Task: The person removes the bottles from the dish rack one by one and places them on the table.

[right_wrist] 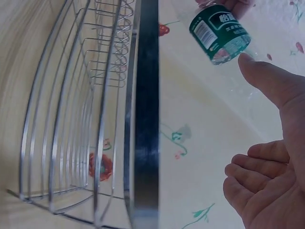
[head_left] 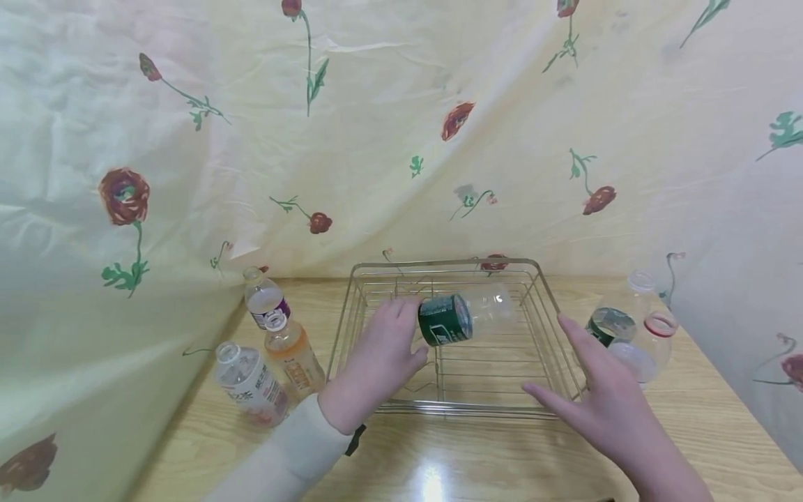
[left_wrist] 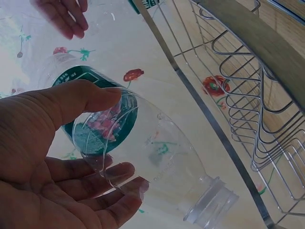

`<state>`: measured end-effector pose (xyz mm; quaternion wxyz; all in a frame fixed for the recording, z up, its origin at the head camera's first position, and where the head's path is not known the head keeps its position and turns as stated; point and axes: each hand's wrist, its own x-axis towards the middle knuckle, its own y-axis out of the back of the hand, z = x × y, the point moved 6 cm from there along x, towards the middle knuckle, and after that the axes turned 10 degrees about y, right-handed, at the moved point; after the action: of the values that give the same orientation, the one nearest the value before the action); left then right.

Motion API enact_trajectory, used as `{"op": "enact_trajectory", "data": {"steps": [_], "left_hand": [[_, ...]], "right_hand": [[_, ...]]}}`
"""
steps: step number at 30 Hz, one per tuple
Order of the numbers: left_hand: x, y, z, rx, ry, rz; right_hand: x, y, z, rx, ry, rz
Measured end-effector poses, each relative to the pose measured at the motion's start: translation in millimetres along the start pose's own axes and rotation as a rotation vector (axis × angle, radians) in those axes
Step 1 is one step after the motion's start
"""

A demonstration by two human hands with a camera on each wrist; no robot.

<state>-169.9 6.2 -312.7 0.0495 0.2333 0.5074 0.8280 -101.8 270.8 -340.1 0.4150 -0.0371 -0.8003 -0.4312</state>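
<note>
My left hand (head_left: 384,352) grips a clear plastic bottle (head_left: 444,321) with a green label, held sideways above the wire dish rack (head_left: 442,408). In the left wrist view the thumb and fingers curl round the bottle (left_wrist: 167,148), and its neck shows no cap. My right hand (head_left: 605,401) is at the rack's right front corner, thumb and fingers spread, holding nothing. From the right wrist, the green-labelled bottle (right_wrist: 220,34) appears beyond my right thumb, apart from it.
On the wooden table (head_left: 489,460), left of the rack, stand a purple-labelled bottle (head_left: 266,300), an orange-labelled bottle (head_left: 297,357) and a white-labelled bottle (head_left: 254,387). To its right are another green-labelled bottle (head_left: 611,322) and a bottle with a red neck ring (head_left: 659,329). Floral cloth (head_left: 376,139) hangs behind.
</note>
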Motion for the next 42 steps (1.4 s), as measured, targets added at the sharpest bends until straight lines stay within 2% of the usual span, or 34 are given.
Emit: {"op": "enact_trajectory", "data": {"steps": [4,17,27,34,42], "left_hand": [[-0.7,-1.1,0.4,0.038,-0.023,0.017],[-2.9,-0.7,7.2,0.125,-0.067,0.018],[-6.0,-4.5,14.8,0.182,-0.076,-0.067],[-6.3,-11.2,22.4,0.206,-0.079,-0.118],[-9.1,-12.7,29.3,0.254,-0.109,-0.118]], "right_hand": [[7.8,1.9,-5.8,-0.014,0.051,0.014],[22.7,3.7,-17.9,-0.037,0.085,-0.014],[30.7,0.5,-31.9,-0.025,0.097,-0.073],[34.7,-6.3,-38.7,-0.008,0.138,-0.123],[38.4,-12.9,-44.4,-0.047,0.186,-0.154]]}}
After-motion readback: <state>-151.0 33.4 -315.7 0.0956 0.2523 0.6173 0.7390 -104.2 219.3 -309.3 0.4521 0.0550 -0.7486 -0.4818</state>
